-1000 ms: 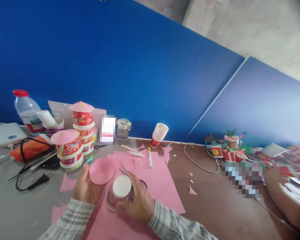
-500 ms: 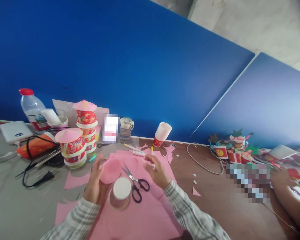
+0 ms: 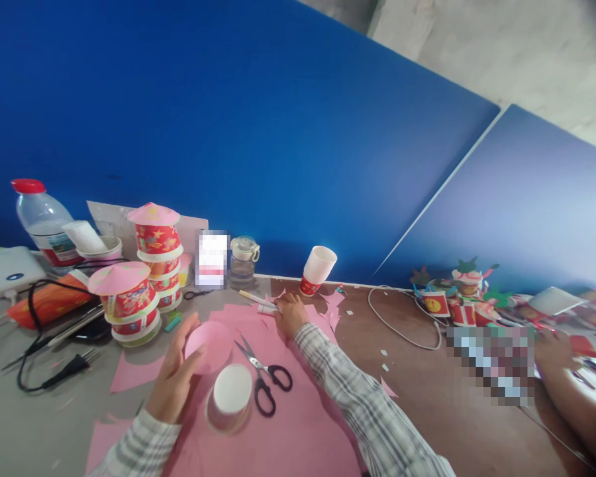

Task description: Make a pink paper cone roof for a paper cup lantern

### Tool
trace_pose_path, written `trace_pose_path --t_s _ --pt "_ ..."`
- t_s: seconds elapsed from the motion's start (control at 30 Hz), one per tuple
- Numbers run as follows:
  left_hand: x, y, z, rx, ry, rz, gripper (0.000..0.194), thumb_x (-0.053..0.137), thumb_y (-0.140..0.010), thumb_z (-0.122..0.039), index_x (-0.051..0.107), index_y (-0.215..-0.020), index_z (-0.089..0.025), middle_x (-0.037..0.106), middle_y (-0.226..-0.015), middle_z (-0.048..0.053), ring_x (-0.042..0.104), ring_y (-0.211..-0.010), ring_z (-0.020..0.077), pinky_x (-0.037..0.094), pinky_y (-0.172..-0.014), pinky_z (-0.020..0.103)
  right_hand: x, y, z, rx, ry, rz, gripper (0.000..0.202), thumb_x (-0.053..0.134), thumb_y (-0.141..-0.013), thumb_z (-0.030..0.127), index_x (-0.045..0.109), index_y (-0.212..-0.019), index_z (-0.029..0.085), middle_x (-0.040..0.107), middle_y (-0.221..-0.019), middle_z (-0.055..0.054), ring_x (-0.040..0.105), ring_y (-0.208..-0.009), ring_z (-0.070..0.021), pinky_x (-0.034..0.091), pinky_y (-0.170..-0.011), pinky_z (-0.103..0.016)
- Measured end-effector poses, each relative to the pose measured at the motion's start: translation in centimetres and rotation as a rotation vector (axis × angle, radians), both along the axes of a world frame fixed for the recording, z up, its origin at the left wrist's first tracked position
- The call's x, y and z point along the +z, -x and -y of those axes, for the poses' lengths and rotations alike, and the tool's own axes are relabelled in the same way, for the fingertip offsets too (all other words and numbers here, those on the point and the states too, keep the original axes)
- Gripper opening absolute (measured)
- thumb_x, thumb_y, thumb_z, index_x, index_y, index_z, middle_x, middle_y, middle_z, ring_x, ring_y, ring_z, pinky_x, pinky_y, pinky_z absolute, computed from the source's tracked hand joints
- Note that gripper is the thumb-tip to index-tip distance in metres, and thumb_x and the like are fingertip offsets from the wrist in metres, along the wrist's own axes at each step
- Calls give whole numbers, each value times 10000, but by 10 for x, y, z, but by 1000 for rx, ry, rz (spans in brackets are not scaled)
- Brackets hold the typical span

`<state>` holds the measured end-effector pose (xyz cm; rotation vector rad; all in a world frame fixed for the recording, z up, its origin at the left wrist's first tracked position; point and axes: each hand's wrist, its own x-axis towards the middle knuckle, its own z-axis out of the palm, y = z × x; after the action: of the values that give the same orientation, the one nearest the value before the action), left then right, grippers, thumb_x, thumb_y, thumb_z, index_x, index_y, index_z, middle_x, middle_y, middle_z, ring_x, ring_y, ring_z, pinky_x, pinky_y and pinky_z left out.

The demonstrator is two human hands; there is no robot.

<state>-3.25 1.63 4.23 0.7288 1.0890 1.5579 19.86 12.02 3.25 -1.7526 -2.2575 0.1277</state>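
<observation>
My left hand [image 3: 176, 371] holds a pink paper disc [image 3: 209, 348] by its left edge, thumb on top. My right hand [image 3: 292, 317] reaches to the far side of the pink paper sheets [image 3: 288, 437]. Its fingers curl down beside a white marker [image 3: 267, 309]; the fingertips and anything in them are hidden. A thin pen with a yellowish end [image 3: 251, 296] lies just left of there. Between my hands, scissors with black handles [image 3: 263, 371] lie with blades slightly apart. A white-topped round container [image 3: 232, 391] stands on the sheets, nearer to me.
Red paper-cup towers with pink cone roofs [image 3: 124, 298] stand at left, near a black plug cable [image 3: 69, 371] and a bottle [image 3: 44, 222]. Along the blue partition are a glass jar [image 3: 244, 262] and stacked cups [image 3: 319, 268]. A co-worker's hand [image 3: 553, 351] is at right.
My right hand has moved forward and left, onto the pens; the yellow-capped marker by its fingers is now out of sight. My left hand still holds the disc, its thumb now over it.
</observation>
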Motion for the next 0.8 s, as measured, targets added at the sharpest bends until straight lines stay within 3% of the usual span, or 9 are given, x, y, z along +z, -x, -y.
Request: trace_pose_path --t_s 0.2,0.4,0.53,0.7,0.8 --pt "5 -3 2 -78 -133 -556 608 545 -526 -583 453 -1069 -326 458 -1209 -26 278 -1151 232 149 -1007 413 0 1 3 16 29 59 238 518 -861 265 527 -1084 185 553 -1145 -56 577 -957 -214 478 -828 -405" --pt "1 -4 2 -120 -159 -615 556 496 -566 -603 479 -1042 -315 493 -1179 5 324 -1128 249 230 -976 456 10 -3 8 -2 38 -52 216 515 -862 265 541 -1062 188 552 -1147 -52 568 -972 -214 463 -847 -413" --pt "4 -6 4 -87 -266 -706 478 475 -626 -556 491 -1032 -304 501 -1160 11 353 -1108 249 265 -964 438 27 -1 25 26 37 -259 186 552 -808 146 585 -988 177 602 -1049 -80 543 -990 -233 419 -884 -385" --pt "12 -7 7 -7 -380 -812 447 440 -677 -501 455 -1066 -282 485 -1155 39 375 -1084 259 288 -942 454 49 9 60 132 117 -609 206 533 -755 161 595 -939 231 650 -835 -7 608 -745 -163 482 -687 -249" --pt "17 -6 10 0 -443 -878 401 422 -703 -466 465 -1055 -279 487 -1143 44 379 -1079 263 286 -938 458 55 11 75 141 204 -811 189 454 -769 242 568 -919 224 554 -571 55 537 -459 -117 447 -479 -209"
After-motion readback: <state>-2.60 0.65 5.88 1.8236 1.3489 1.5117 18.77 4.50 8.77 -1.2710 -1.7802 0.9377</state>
